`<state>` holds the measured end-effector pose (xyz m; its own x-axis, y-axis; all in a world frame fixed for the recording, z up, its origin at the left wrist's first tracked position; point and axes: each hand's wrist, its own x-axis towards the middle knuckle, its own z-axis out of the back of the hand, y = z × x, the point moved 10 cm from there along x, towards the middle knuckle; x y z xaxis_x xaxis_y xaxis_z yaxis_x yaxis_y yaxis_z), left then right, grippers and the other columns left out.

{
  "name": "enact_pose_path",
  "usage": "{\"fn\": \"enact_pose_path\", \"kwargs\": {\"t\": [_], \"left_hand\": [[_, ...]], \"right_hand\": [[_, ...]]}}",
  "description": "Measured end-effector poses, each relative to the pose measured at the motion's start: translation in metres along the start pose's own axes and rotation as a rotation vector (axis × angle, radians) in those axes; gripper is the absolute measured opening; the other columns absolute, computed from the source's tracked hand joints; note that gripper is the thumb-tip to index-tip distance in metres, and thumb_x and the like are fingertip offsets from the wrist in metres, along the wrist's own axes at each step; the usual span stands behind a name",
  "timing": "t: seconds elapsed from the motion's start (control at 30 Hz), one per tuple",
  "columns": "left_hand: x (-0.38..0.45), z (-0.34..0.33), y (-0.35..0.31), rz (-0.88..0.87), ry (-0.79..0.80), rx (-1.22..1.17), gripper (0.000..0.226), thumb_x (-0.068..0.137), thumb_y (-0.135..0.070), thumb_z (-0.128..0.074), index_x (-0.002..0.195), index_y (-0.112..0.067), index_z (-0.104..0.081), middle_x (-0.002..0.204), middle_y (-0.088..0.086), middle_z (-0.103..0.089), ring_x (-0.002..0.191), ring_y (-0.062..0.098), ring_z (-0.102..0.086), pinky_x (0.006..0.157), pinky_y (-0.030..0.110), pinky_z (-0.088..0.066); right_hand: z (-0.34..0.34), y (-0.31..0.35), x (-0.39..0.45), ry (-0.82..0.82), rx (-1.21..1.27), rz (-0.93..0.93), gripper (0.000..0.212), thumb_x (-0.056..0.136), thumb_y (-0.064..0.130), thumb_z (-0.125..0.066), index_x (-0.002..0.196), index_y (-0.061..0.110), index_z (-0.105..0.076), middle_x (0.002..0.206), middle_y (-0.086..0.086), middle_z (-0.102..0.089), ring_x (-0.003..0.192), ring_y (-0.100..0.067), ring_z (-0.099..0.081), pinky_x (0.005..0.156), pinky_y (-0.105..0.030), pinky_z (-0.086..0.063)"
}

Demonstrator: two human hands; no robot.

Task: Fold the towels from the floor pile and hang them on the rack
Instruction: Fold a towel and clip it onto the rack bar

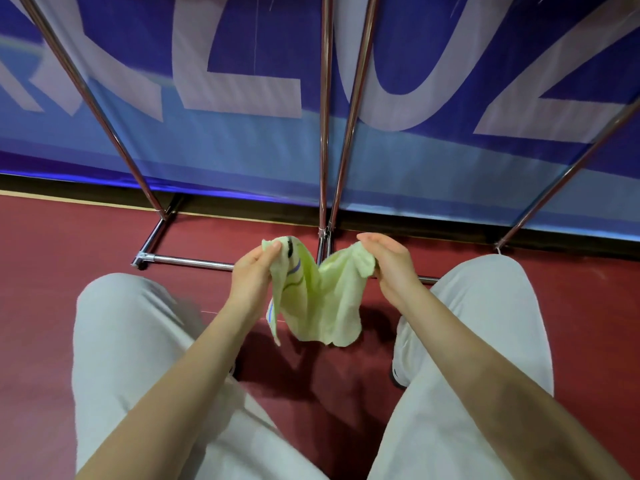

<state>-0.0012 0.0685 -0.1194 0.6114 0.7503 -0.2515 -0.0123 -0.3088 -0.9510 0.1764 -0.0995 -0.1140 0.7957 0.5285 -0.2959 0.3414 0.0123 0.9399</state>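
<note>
A small pale-green towel point(320, 303) with a dark printed pattern and a blue stripe hangs in the air between my knees. My left hand point(254, 271) pinches its upper left corner. My right hand point(388, 261) grips the upper right corner, and the cloth sags in a V between the two hands. The chrome rack point(323, 133) stands just beyond, its poles rising toward the top of the view and its base bars lying on the floor. No floor pile of towels shows in this view.
Dark red floor point(588, 306) spreads around me. A blue banner point(242, 143) with large white letters covers the wall behind the rack. My legs in light grey trousers point(131, 341) fill the lower view, with a shoe point(401, 358) by the right knee.
</note>
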Motion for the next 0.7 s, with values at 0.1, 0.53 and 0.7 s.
{"fn": "enact_pose_path", "kwargs": {"t": [0.1,0.53,0.7], "left_hand": [[-0.012,-0.024,0.002,-0.008,0.037,0.003,0.022,0.096,-0.026,-0.058,0.091,-0.011,-0.074,0.086,0.008,-0.07,0.08,0.019,-0.063,0.075,0.03,-0.05],[-0.023,-0.046,0.006,0.019,-0.038,-0.182,0.025,0.099,-0.021,-0.052,0.106,-0.011,-0.073,0.099,0.008,-0.073,0.087,0.016,-0.068,0.075,0.026,-0.052],[-0.018,-0.046,0.009,0.047,0.008,-0.229,0.032,0.1,-0.021,-0.046,0.117,-0.003,-0.067,0.098,0.011,-0.069,0.083,0.016,-0.064,0.071,0.024,-0.051]], "right_hand": [[-0.025,0.0,-0.01,0.086,0.068,0.003,0.013,0.093,0.003,-0.053,0.091,0.008,-0.065,0.069,-0.002,-0.066,0.062,-0.016,-0.058,0.054,-0.025,-0.041],[-0.066,-0.002,-0.026,0.188,0.23,-0.005,0.021,0.092,-0.001,-0.054,0.111,0.002,-0.064,0.098,-0.016,-0.07,0.085,-0.021,-0.067,0.079,-0.027,-0.054],[-0.069,0.006,-0.028,0.194,-0.02,0.059,0.027,0.089,-0.001,-0.059,0.113,0.008,-0.065,0.09,-0.007,-0.073,0.08,-0.014,-0.071,0.074,-0.019,-0.055]]}}
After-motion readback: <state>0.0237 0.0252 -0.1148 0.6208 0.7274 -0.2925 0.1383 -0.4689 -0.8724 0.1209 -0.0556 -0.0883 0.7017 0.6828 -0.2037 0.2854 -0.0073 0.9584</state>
